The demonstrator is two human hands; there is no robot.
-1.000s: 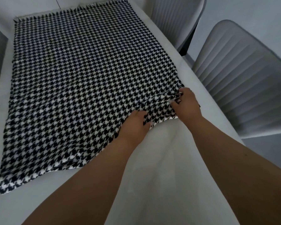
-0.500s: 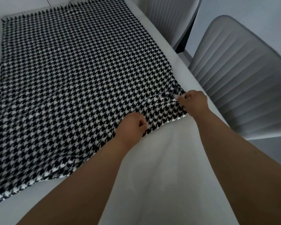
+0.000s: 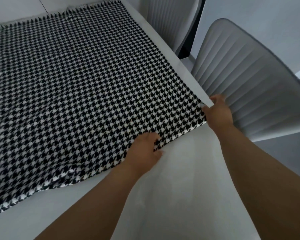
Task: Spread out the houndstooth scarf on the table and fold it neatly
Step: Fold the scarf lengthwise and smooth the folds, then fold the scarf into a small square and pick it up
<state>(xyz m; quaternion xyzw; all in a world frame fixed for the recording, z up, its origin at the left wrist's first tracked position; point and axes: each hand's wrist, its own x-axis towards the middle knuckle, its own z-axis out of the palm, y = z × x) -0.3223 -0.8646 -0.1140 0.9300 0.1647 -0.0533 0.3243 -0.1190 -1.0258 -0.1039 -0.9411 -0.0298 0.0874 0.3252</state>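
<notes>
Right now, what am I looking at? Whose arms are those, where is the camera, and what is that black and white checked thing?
There is no machine here, just a person. The camera sits on the person's head and looks forward and down, so you see their two arms reaching out as if they were your own. There is only this one view.

The black and white thing is a houndstooth scarf, lying spread out nearly flat on a white table. Its far end has a little fringe.

The left hand holds the scarf's near edge, with the thumb under the cloth. The right hand grips the scarf's near right corner, at the side of the table.

Beside the table on the right stand two grey ribbed chairs.
</notes>
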